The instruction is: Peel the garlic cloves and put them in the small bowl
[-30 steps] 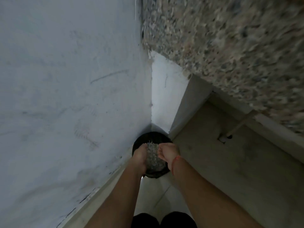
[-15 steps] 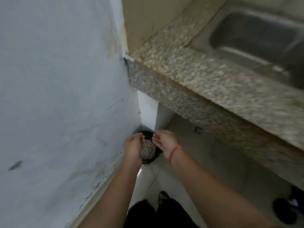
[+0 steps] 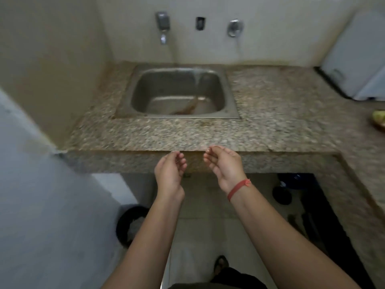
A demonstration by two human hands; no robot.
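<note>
granite (image 3: pixel 270 105) behind left hand (image 3: pixel 169 174), right hand (image 3: pixel 226 167)

Figure: single head view. The camera is worn on the person's head and faces forward and steeply down, as seen by an onlooker at the sink side. The left hand (image 3: pixel 169 174) and right hand (image 3: pixel 226 167) lie near mid-frame, close to the lens, with both forearms entering from the bottom edge. Just beyond the fingers (image 3: pixel 183 163) runs the front edge of the granite worktop (image 3: pixel 270 113); farther beyond are the steel sink (image 3: pixel 179 92) and the wall tap (image 3: pixel 163 28) at the top. Nearer than the fingers is the floor (image 3: pixel 200 226), with a dark bin (image 3: pixel 123 226) to their left. The wide-angle lens bows the margins, and the frame is slightly blurred.
</note>
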